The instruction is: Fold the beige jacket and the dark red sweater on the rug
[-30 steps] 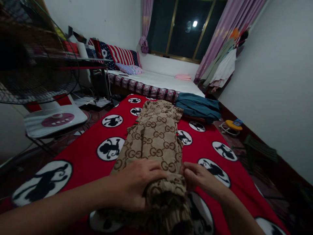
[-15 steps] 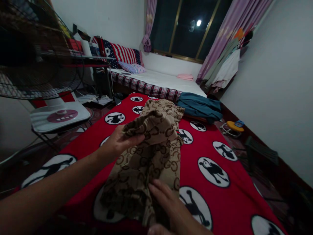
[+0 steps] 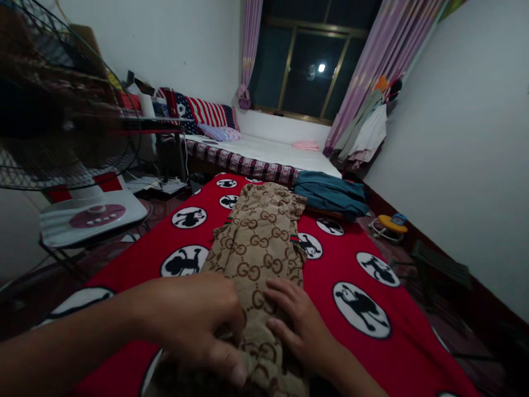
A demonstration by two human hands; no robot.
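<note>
A tan garment [image 3: 260,242] with a brown interlocking-letter pattern lies lengthwise on a red blanket [image 3: 322,353]. Small green-and-red stripes show at its sides, and its near end is crumpled and dark. My left hand [image 3: 198,320] is over the garment's near left part, fingers curled down into the cloth and thumb pointing forward; the fingertips are partly hidden. On the right side of the cloth, my right hand [image 3: 300,322] rests with its fingers stretched out and apart, holding nothing.
A folded teal cloth [image 3: 330,193] lies at the blanket's far right corner. Beyond is a bed [image 3: 264,146] with pillows. At left, a fan [image 3: 61,105] stands close by. On the floor at right are a yellow stool [image 3: 390,223] and a dark green seat [image 3: 440,264].
The fold that my left hand held up has come down, and the garment lies flatter. My left hand has moved toward me; the right has moved forward onto the cloth. The view has shifted slightly.
</note>
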